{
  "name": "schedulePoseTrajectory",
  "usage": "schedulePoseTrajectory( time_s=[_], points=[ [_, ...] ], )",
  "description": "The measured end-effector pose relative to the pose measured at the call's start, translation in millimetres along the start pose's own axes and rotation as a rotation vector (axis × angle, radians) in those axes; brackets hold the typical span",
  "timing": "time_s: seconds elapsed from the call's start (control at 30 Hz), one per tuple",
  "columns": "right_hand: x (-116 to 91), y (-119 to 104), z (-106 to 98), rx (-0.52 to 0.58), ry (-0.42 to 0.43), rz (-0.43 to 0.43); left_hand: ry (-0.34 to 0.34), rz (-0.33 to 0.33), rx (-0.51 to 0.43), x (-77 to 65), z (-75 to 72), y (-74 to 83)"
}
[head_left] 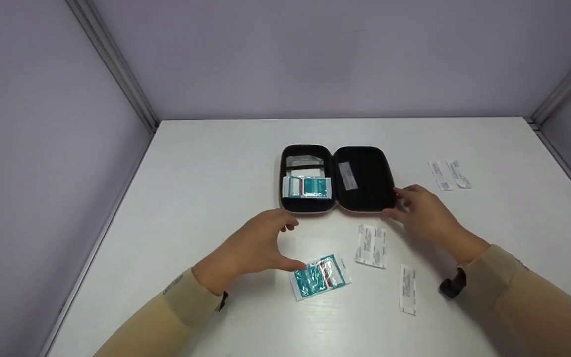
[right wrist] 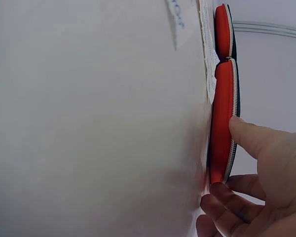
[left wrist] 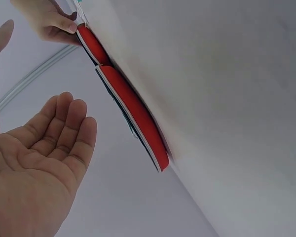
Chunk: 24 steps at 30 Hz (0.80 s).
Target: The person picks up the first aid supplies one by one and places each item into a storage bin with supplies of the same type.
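A zippered case [head_left: 365, 198] lies spread flat on the white table, red outside and black inside. My right hand [head_left: 424, 210] grips its right edge, the thumb on the zipper [right wrist: 234, 94] and the fingers at the corner. In the case's left half sit a teal-and-white sachet [head_left: 308, 187] and a clear packet [head_left: 305, 161] under a black strap. A narrow white packet [head_left: 348, 176] rests in the right half. My left hand [head_left: 260, 243] hovers with fingers extended and nothing in it, between the case and a second teal sachet [head_left: 320, 277], which its thumb overlaps in the head view.
A wider printed white packet [head_left: 371, 246] lies in front of the case, and a narrow one [head_left: 408, 290] nearer the front. Two more narrow packets, one left [head_left: 440, 176] and one right [head_left: 458, 174], lie at the back right. Grey-lilac panels [head_left: 315, 59] enclose the table.
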State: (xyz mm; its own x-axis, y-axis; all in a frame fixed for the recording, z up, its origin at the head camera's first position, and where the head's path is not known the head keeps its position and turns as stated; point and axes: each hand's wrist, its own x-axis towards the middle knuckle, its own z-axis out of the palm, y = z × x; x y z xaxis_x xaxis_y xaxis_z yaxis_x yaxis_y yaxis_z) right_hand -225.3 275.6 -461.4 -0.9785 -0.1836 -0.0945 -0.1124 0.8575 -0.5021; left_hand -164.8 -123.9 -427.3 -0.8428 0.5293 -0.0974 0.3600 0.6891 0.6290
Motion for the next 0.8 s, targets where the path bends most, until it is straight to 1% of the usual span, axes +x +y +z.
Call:
schedulePoseTrajectory(
  time_s=[0.07, 0.3, 0.43, 0.6, 0.7, 0.8],
  points=[
    [1, 0, 0, 0.001, 0.006, -0.003, -0.01, -0.007, 0.016, -2.3, 2.7, 2.5],
    [1, -3, -1, -0.017, 0.024, -0.039, -0.016, 0.022, 0.049, -11.4, 11.4, 4.9],
    [1, -3, -1, -0.016, 0.021, -0.029, -0.046, 0.013, 0.066, -14.4, 19.3, 7.6],
    [1, -2, -1, -0.014, 0.015, -0.02, -0.062, 0.017, 0.099, -14.7, 25.7, 8.9],
    [0, 0, -1, -0.016, 0.011, -0.013, -0.084, 0.029, 0.12, -13.8, 29.5, 9.1],
    [-1, 0, -1, -0.013, 0.007, -0.01, -0.11, 0.027, 0.132, -12.8, 33.5, 8.3]
  ],
)
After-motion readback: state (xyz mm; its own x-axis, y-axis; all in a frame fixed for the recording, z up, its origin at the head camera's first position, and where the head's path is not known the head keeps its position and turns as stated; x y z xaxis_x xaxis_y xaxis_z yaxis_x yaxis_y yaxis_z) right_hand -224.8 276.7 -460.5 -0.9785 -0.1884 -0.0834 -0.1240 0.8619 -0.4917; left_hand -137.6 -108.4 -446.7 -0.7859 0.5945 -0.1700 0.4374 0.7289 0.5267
